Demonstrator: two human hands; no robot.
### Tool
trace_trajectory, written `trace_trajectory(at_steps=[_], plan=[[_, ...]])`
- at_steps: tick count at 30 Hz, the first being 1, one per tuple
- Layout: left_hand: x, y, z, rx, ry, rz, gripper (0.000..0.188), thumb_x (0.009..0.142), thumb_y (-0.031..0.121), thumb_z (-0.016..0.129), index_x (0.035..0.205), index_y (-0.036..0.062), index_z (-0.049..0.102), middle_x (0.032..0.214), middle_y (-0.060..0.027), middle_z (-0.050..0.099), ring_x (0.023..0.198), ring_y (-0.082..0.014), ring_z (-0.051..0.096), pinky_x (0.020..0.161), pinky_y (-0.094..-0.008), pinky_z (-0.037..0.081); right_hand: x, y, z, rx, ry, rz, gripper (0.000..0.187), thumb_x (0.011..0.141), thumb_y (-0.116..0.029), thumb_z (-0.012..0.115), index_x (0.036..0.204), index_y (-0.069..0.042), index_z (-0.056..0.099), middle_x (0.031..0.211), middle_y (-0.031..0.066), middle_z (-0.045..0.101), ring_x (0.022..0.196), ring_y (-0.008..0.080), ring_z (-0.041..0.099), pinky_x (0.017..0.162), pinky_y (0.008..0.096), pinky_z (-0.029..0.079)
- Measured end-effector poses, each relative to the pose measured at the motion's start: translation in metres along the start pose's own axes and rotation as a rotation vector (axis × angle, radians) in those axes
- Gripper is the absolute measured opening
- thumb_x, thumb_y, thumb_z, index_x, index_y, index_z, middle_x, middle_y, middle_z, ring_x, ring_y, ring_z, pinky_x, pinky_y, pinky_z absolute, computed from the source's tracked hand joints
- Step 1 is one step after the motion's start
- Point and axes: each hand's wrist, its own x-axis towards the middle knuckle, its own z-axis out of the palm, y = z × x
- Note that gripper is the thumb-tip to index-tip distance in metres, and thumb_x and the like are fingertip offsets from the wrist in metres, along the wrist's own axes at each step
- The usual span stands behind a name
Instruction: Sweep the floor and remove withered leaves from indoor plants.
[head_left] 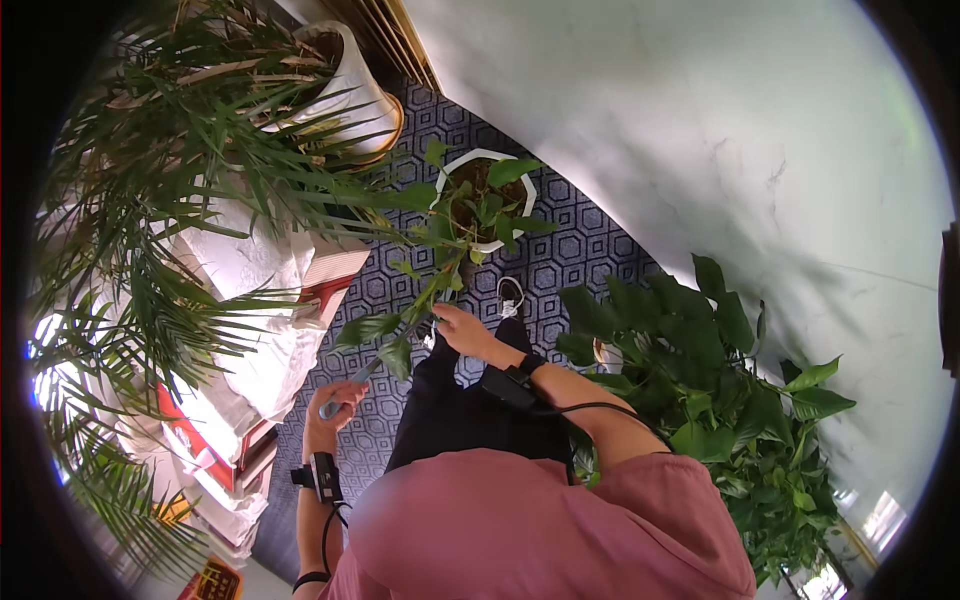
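Note:
My left hand [345, 398] is closed around a blue-grey handled tool [367, 369]. Its narrow far end points up and right among the leaves, and its exact kind is hard to make out. Higher and to the right, my right hand [460, 328] pinches a thin green stem of a trailing plant [436, 288]. Broad leaves [395, 355] of that plant hang between my two hands. The stem runs back toward a white octagonal pot [437, 190] holding dark soil and leafy shoots. Leaves partly cover the tool's tip.
Long palm fronds [215, 150] spread over the left side, above a white-covered seat [250, 360] with red trim. A tall white pot [360, 105] stands at the far left. Large leafy plants [680, 345] crowd the right beside a pale marble wall [760, 150]. Patterned carpet [570, 230] lies underfoot.

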Motion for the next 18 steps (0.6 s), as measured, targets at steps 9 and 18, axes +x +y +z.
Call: trace_trajectory(at_steps=[9, 18], plan=[[0.000, 0.004, 0.020, -0.126, 0.062, -0.009, 0.024, 0.077, -0.006, 0.033, 0.096, -0.0193, 0.028, 0.067, -0.0106, 0.040, 0.042, -0.0081, 0.038, 0.036, -0.0148, 0.033, 0.042, 0.024, -0.012, 0.151, 0.609, 0.005, 0.022, 0.080, -0.016, 0.045, 0.076, 0.004, 0.053, 0.061, 0.0071, 0.053, 0.052, 0.0124, 0.051, 0.049, 0.0257, 0.040], [0.000, 0.003, 0.004, -0.028, 0.003, -0.009, 0.029, 0.078, -0.005, 0.032, 0.103, -0.0162, 0.022, 0.068, -0.0097, 0.037, 0.038, -0.0084, 0.034, 0.035, -0.0171, 0.030, 0.079, 0.020, -0.038, 0.813, 0.281, 0.313, 0.028, 0.076, -0.017, 0.051, 0.056, 0.002, 0.050, 0.045, 0.0065, 0.046, 0.040, 0.0147, 0.044, 0.039, 0.0261, 0.031]])
